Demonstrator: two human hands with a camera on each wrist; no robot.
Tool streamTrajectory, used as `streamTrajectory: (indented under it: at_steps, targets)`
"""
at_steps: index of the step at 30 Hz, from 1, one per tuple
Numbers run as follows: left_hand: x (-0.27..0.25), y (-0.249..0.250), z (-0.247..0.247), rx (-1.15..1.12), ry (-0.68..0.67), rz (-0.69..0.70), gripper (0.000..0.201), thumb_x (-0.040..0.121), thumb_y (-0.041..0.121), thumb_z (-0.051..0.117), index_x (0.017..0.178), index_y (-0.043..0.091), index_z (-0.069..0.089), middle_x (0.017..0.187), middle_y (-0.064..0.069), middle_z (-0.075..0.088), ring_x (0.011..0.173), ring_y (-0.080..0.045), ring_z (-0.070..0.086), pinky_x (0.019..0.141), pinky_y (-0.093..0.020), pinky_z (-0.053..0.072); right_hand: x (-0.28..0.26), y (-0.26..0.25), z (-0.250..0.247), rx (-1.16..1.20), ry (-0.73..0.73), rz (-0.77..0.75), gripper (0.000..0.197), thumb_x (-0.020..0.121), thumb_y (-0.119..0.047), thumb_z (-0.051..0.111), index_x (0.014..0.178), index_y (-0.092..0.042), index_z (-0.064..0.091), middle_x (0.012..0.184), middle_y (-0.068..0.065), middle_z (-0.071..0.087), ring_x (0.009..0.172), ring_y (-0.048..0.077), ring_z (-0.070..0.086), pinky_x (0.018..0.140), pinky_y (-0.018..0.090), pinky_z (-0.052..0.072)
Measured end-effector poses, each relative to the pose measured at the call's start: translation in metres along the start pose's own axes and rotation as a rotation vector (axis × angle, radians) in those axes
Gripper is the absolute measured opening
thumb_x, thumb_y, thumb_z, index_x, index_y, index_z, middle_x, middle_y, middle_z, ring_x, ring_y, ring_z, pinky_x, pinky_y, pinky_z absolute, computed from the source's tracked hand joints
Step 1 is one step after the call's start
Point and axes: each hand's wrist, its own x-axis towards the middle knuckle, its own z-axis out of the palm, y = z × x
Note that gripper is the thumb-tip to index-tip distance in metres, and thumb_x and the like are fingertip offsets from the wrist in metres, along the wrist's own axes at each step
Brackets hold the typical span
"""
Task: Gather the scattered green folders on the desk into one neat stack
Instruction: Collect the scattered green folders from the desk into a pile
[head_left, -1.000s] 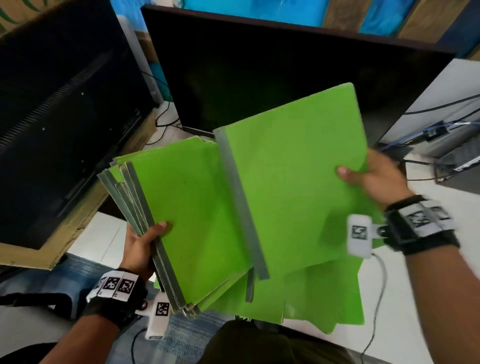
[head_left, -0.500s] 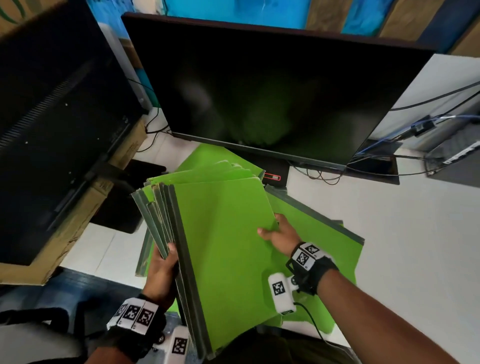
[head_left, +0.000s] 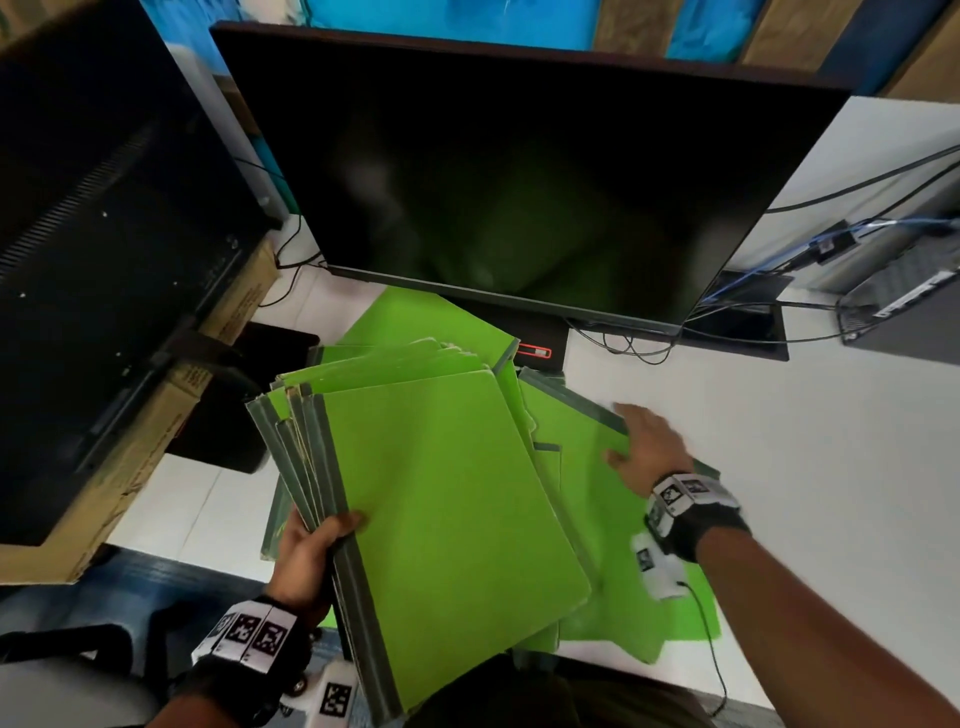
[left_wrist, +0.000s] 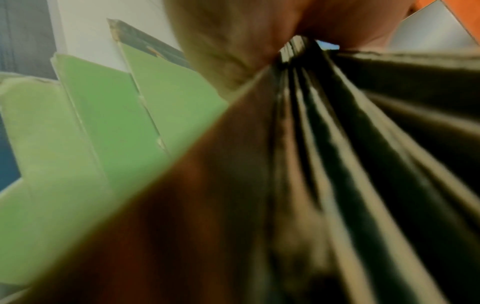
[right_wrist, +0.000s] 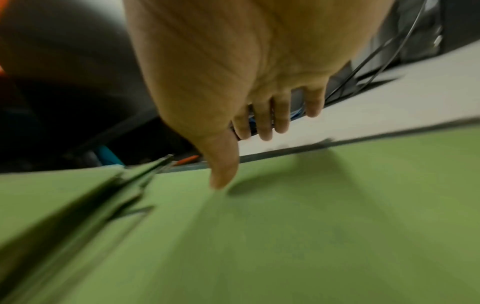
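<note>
My left hand (head_left: 311, 545) grips a fanned bundle of several green folders (head_left: 441, 499) by their grey spines, held above the desk's front edge. In the left wrist view the spines (left_wrist: 337, 154) fill the frame, blurred. More green folders (head_left: 597, 499) lie loose on the white desk (head_left: 805, 467) under and to the right of the bundle. My right hand (head_left: 644, 447) hovers open over the rightmost loose folder (right_wrist: 311, 216), fingers straight and spread at its grey far edge, thumb low near the cover. Another folder (head_left: 415, 322) pokes out beneath the monitor.
A large black monitor (head_left: 519, 182) stands just behind the folders, its base (head_left: 535, 348) beside them. A second dark screen on a cardboard box (head_left: 104, 260) crowds the left. Cables (head_left: 779, 291) and a grey device (head_left: 909, 306) sit at the back right.
My right hand let go of the top folder, now on the bundle, and swept right to the loose folder on the desk. The bundle stays in my left hand.
</note>
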Motion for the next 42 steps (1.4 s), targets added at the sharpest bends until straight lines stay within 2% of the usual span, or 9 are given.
streamTrajectory:
  at_steps: [2, 5, 9, 15, 17, 23, 31, 34, 42]
  targets:
    - [0.0, 0.001, 0.0, -0.002, 0.013, -0.006, 0.057, 0.06, 0.008, 0.066, 0.115, 0.0, 0.051, 0.089, -0.017, 0.059, 0.078, -0.03, 0.058, 0.065, -0.038, 0.05, 0.006, 0.029, -0.008, -0.146, -0.092, 0.088, 0.092, 0.08, -0.049, 0.066, 0.151, -0.024, 0.014, 0.157, 0.002, 0.023, 0.142, 0.024, 0.026, 0.117, 0.044, 0.019]
    - [0.001, 0.002, 0.003, -0.008, 0.007, -0.006, 0.056, 0.058, 0.008, 0.066, 0.113, 0.003, 0.052, 0.088, -0.016, 0.059, 0.077, -0.03, 0.058, 0.067, -0.037, 0.05, 0.004, 0.047, -0.013, -0.219, -0.165, 0.07, 0.102, 0.071, -0.057, 0.071, 0.15, -0.025, 0.016, 0.151, 0.006, 0.033, 0.137, 0.027, 0.034, 0.114, 0.041, 0.027]
    - [0.001, 0.005, 0.008, -0.01, -0.023, 0.015, 0.044, 0.058, 0.007, 0.065, 0.1, 0.012, 0.054, 0.087, -0.014, 0.059, 0.075, -0.029, 0.057, 0.068, -0.038, 0.049, 0.0, 0.057, -0.016, -0.144, -0.261, 0.115, 0.096, 0.069, -0.053, 0.076, 0.147, -0.021, 0.029, 0.144, 0.006, 0.042, 0.13, 0.024, 0.042, 0.106, 0.034, 0.035]
    - [0.011, -0.001, 0.012, 0.038, -0.032, 0.021, 0.039, 0.082, -0.011, 0.055, 0.117, 0.005, 0.05, 0.087, -0.012, 0.063, 0.068, -0.022, 0.064, 0.061, -0.033, 0.053, 0.003, 0.079, -0.049, -0.193, -0.19, 0.177, 0.082, 0.074, -0.048, 0.074, 0.143, -0.025, 0.036, 0.137, 0.005, 0.052, 0.119, 0.027, 0.054, 0.098, 0.036, 0.045]
    - [0.013, 0.0, 0.012, 0.051, -0.034, 0.02, 0.043, 0.083, -0.012, 0.053, 0.122, 0.005, 0.048, 0.092, -0.014, 0.064, 0.073, -0.026, 0.064, 0.068, -0.036, 0.053, 0.004, 0.088, -0.06, -0.201, -0.243, 0.193, 0.087, 0.074, -0.048, 0.074, 0.146, -0.023, 0.031, 0.14, 0.006, 0.049, 0.122, 0.026, 0.052, 0.1, 0.036, 0.044]
    - [0.008, 0.007, 0.015, 0.106, -0.078, 0.052, 0.036, 0.082, -0.016, 0.051, 0.098, 0.016, 0.055, 0.07, 0.002, 0.07, 0.06, -0.012, 0.068, 0.054, -0.023, 0.056, 0.0, 0.081, -0.053, -0.145, -0.322, 0.094, 0.088, 0.082, -0.036, 0.071, 0.151, -0.016, 0.02, 0.153, 0.008, 0.032, 0.138, 0.023, 0.034, 0.111, 0.031, 0.028]
    - [0.006, 0.016, 0.021, 0.088, -0.078, 0.084, 0.035, 0.082, -0.016, 0.051, 0.099, 0.014, 0.056, 0.078, -0.004, 0.071, 0.064, -0.016, 0.068, 0.056, -0.026, 0.057, -0.007, 0.055, -0.022, -0.177, -0.31, -0.015, 0.082, 0.078, -0.036, 0.073, 0.145, -0.019, 0.029, 0.138, 0.007, 0.049, 0.123, 0.025, 0.049, 0.098, 0.031, 0.039]
    - [0.012, 0.012, 0.025, 0.063, -0.042, 0.063, 0.038, 0.082, -0.014, 0.053, 0.115, 0.004, 0.052, 0.089, -0.015, 0.065, 0.074, -0.028, 0.065, 0.06, -0.032, 0.056, -0.001, 0.049, -0.029, -0.24, -0.341, -0.002, 0.084, 0.076, -0.039, 0.073, 0.145, -0.022, 0.028, 0.127, 0.012, 0.057, 0.112, 0.029, 0.058, 0.088, 0.032, 0.045]
    - [0.023, 0.006, 0.03, 0.024, -0.032, 0.026, 0.049, 0.083, -0.012, 0.052, 0.129, 0.001, 0.043, 0.088, -0.013, 0.062, 0.063, -0.017, 0.068, 0.057, -0.031, 0.057, -0.001, 0.055, -0.043, -0.246, -0.23, 0.066, 0.061, 0.089, -0.047, 0.055, 0.144, -0.033, 0.033, 0.139, 0.006, 0.053, 0.12, 0.029, 0.054, 0.099, 0.036, 0.044]
